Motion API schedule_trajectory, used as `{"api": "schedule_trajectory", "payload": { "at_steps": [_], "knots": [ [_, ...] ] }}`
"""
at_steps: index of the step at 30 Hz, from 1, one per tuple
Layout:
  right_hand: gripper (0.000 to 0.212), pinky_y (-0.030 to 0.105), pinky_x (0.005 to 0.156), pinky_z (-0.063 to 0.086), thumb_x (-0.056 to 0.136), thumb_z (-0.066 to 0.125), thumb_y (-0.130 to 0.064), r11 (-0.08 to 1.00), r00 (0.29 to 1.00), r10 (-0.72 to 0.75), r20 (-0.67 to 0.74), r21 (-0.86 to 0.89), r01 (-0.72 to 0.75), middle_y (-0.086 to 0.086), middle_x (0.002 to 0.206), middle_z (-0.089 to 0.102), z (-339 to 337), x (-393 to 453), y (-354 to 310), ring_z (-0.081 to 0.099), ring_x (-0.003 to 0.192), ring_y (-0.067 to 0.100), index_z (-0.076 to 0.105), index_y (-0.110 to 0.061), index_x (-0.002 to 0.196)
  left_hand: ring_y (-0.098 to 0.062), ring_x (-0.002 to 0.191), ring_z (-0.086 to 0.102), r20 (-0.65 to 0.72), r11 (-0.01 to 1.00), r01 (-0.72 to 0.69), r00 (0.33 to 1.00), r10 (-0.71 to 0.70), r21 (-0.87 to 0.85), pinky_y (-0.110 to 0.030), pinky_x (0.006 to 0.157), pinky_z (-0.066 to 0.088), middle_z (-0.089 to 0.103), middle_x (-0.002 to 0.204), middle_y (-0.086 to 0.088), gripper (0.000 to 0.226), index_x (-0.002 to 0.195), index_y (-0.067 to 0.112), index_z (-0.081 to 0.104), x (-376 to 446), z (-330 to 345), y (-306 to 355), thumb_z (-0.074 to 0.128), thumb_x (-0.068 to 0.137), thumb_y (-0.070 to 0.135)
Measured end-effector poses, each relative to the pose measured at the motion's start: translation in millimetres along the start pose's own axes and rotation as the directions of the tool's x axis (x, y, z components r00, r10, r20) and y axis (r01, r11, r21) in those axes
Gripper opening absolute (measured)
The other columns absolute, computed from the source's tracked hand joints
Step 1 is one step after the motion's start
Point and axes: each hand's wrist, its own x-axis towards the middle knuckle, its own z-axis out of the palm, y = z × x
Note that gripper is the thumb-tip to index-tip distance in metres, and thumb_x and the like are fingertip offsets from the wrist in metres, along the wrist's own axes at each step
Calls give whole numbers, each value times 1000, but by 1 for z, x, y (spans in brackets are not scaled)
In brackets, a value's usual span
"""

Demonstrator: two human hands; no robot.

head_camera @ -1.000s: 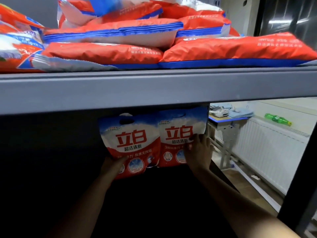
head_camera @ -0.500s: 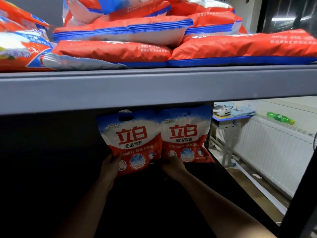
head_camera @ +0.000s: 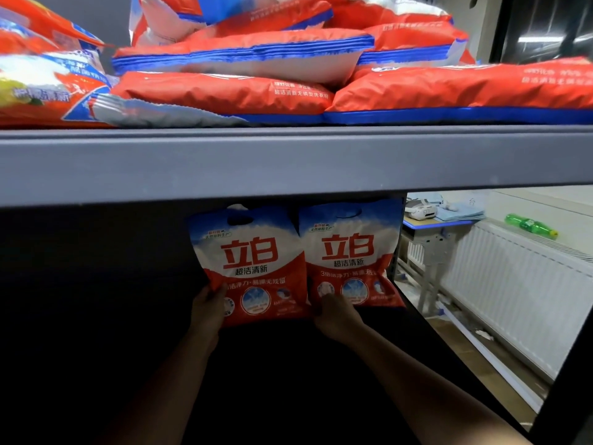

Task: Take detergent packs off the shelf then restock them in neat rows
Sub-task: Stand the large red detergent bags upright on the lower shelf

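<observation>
Under the grey shelf board: two upright detergent packs stand side by side, edges touching
Left pack (head_camera: 253, 264): blue top with a cut-out handle hole, white band with large red characters, red lower half with round picture badges; tilted a little, its foot toward the camera
Right pack (head_camera: 351, 255): same print and colours, standing straighter, at the right end of the lower shelf
Left hand (head_camera: 208, 308): grip grasping the lower left corner of the left pack, thumb on its front
Right hand (head_camera: 337, 316): at the bottom left corner of the right pack; fingers seem curled onto it, though the dim light makes this unsure
Upper shelf (head_camera: 288, 165): stacked packs (head_camera: 224, 94) lying flat, red with blue edges, at least six, the pile blurred at the top
Background right: one green bottle (head_camera: 531, 224) lying above a white radiator (head_camera: 513, 290), one small bench (head_camera: 433, 223) with a white device on it
</observation>
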Motion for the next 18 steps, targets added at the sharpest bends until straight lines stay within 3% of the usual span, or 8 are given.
{"api": "schedule_trajectory", "payload": {
  "at_steps": [3, 7, 9, 12, 13, 15, 18],
  "knots": [
    [27, 31, 82, 51, 93, 53, -20, 997, 999, -13, -48, -80, 9, 1, 113, 59, 2, -7, 1, 59, 99, 16, 48, -20, 120, -24, 91, 66, -24, 1000, -12, 1000, 12, 7, -42, 82, 53, 66, 112, -10, 27, 121, 20, 56, 1, 6, -1, 53, 95, 27],
    [24, 29, 81, 51, 97, 49, -28, 992, 995, 11, -104, -122, -24, 4, 113, 61, -11, -14, 8, 61, 95, 15, 52, -15, 117, -20, 87, 64, 24, 995, -32, 999, 30, 90, -33, 69, 51, 63, 111, -6, 32, 127, 22, 51, 3, 8, 2, 50, 97, 30],
    [30, 29, 84, 51, 95, 51, -36, 994, 967, -22, -253, -113, -7, 2, 118, 60, -25, -18, 21, 60, 99, 12, 53, -18, 119, -21, 89, 64, 60, 989, -33, 998, 24, 143, -34, 68, 51, 63, 113, -5, 33, 129, 25, 49, 8, 6, 5, 50, 97, 32],
    [60, 42, 103, 41, 87, 58, -48, 965, 824, -55, -564, -243, -102, 4, 143, 40, -41, -16, 46, 40, 129, 25, 37, -22, 136, -24, 99, 63, 32, 963, -63, 998, 56, 263, -48, 87, 51, 61, 122, -3, 43, 129, 35, 46, 14, 5, 9, 53, 89, 52],
    [72, 46, 104, 39, 82, 62, -53, 976, 807, 37, -590, -150, -154, 6, 145, 35, -44, -13, 53, 37, 131, 30, 29, -23, 140, -26, 106, 61, -4, 942, -74, 997, 80, 327, -53, 93, 46, 58, 127, -4, 55, 129, 38, 44, 18, 7, 8, 55, 81, 64],
    [88, 53, 104, 37, 76, 66, -57, 969, 839, 242, -487, 171, -180, 10, 145, 35, -46, -3, 61, 38, 131, 35, 20, -25, 143, -33, 122, 48, -82, 885, -81, 988, 133, 458, -58, 101, 36, 46, 139, -9, 84, 139, 31, 33, 15, 17, 9, 62, 70, 70],
    [91, 58, 106, 33, 72, 64, -59, 944, 908, 214, -359, 317, -97, 7, 145, 39, -40, 14, 72, 38, 133, 35, 18, -29, 144, -37, 135, 30, -134, 805, -70, 974, 182, 589, -57, 106, 31, 29, 148, -17, 114, 147, 14, 17, -1, 31, 8, 77, 61, 61]
  ]
}}
